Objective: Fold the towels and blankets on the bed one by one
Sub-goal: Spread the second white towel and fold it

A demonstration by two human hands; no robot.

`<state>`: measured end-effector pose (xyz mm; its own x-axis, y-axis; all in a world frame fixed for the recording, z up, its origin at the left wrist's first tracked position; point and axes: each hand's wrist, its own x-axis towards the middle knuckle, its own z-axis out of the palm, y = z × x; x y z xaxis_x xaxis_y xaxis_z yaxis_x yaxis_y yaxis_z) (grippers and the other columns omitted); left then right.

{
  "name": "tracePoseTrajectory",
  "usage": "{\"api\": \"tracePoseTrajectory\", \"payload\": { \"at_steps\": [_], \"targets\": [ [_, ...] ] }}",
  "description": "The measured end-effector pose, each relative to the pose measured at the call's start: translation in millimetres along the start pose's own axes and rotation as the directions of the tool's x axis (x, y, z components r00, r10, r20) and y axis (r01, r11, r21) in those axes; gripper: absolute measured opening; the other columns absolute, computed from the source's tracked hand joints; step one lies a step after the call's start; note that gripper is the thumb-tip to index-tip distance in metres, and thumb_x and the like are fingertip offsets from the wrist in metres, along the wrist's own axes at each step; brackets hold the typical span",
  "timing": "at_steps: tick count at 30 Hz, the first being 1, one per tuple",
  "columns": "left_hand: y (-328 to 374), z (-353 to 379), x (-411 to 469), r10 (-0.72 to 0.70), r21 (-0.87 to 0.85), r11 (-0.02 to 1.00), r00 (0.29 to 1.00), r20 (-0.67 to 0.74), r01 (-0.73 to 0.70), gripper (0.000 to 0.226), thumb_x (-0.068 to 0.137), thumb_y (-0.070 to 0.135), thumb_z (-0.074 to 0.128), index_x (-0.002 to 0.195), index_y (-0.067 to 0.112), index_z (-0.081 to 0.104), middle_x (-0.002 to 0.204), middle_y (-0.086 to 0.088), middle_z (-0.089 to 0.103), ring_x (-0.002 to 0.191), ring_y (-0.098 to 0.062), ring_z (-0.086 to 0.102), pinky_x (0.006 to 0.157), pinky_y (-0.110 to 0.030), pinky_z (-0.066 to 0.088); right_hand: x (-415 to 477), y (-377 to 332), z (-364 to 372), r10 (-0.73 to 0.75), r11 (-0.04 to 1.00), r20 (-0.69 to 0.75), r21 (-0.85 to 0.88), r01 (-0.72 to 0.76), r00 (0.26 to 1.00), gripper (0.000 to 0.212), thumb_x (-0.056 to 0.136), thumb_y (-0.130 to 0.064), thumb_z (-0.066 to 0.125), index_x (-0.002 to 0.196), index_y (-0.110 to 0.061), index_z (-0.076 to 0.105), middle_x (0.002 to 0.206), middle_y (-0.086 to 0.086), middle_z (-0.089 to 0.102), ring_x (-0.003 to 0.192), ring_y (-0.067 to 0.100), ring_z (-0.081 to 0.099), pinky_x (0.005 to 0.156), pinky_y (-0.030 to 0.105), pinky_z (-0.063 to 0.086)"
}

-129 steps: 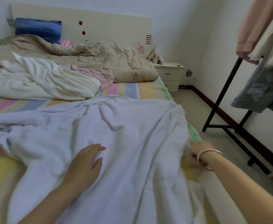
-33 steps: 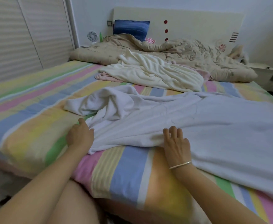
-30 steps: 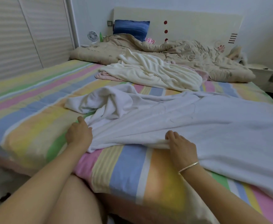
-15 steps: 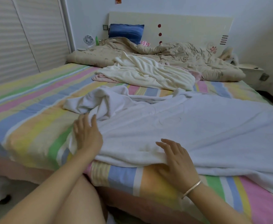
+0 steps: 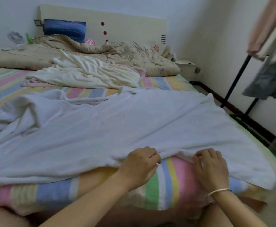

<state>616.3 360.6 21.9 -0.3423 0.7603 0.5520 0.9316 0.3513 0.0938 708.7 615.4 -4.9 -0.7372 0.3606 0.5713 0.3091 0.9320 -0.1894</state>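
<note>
Left hand [image 5: 139,164] and right hand [image 5: 211,166] both pinch near hem of large white terry towel [image 5: 117,128] on striped bed [image 5: 171,176]. Spreading step; next likely calls for lifting hem to fold.

In my bedroom: a blue rectangular pillow [image 5: 65,29] against the cream wooden headboard [image 5: 130,25] — white bedside cabinet [image 5: 185,67] and black metal clothes rack [image 5: 237,74] to the right.

Dim, flat, bluish daylight; soft shadows, no glare. Wide-angle bending at edges; motion blur smears right side, overall soft.
</note>
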Motion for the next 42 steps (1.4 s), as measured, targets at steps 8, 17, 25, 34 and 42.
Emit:
{"api": "tracePoseTrajectory", "payload": {
  "at_steps": [8,17,25,34,42],
  "targets": [
    [-14.7,22.8,14.9,-0.166,0.314,0.943,0.972,0.169,0.107,0.041,0.049,0.014,0.081,0.084,0.020,0.061,0.078,0.001,0.058,0.068,-0.022,0.058,0.050,-0.031,0.045,-5.2,79.2,-16.1,0.095,0.985,0.382,-0.172,-0.030,0.919,0.055,0.075,-0.011,0.061,0.128,-0.025,0.056,0.125,-0.003,0.057,0.115,0.027,0.051,0.085,0.038,0.045],
    [14.2,4.9,28.4,-0.255,-0.086,0.948,0.895,0.367,0.306,0.018,0.075,0.024,0.051,0.092,0.031,0.048,0.088,0.013,0.057,0.078,-0.015,0.057,0.069,-0.033,0.047,1.9,128.9,-45.0,0.024,0.890,0.177,-0.452,0.060,0.984,0.036,0.044,0.006,0.081,0.071,-0.008,0.063,0.065,0.012,0.055,0.059,0.033,0.054,0.049,0.039,0.042],
    [60.9,4.8,41.8,-0.062,-0.326,0.821,0.640,0.766,0.469,0.022,0.088,0.045,0.053,0.088,0.028,0.068,0.084,0.013,0.069,0.063,-0.004,0.062,0.062,-0.026,0.055,-30.3,161.9,-80.8,0.313,0.898,0.416,-0.422,-0.124,0.854,0.033,0.079,-0.011,0.059,0.097,-0.039,0.057,0.095,-0.016,0.061,0.091,0.012,0.053,0.075,0.025,0.043],
    [60.3,19.6,62.8,-0.329,-0.206,0.860,0.816,0.475,0.467,0.018,0.092,0.031,0.053,0.078,0.031,0.065,0.070,0.020,0.067,0.059,0.003,0.060,0.067,-0.025,0.053,-20.3,206.2,-64.7,0.728,0.668,0.080,0.138,-0.731,0.681,0.023,0.092,-0.010,0.048,0.112,-0.015,0.059,0.115,0.012,0.059,0.099,0.033,0.058,0.083,0.039,0.048],
    [61.8,40.1,87.0,-0.443,-0.255,0.766,0.772,0.455,0.590,0.018,0.090,0.024,0.053,0.077,0.029,0.065,0.067,0.015,0.069,0.048,-0.008,0.064,0.063,-0.031,0.056,-8.0,221.6,-52.9,0.697,0.499,0.520,0.141,-0.855,0.493,0.035,0.095,-0.038,0.055,0.089,-0.005,0.063,0.078,0.009,0.059,0.075,0.028,0.055,0.075,0.035,0.046]
  ]
}}
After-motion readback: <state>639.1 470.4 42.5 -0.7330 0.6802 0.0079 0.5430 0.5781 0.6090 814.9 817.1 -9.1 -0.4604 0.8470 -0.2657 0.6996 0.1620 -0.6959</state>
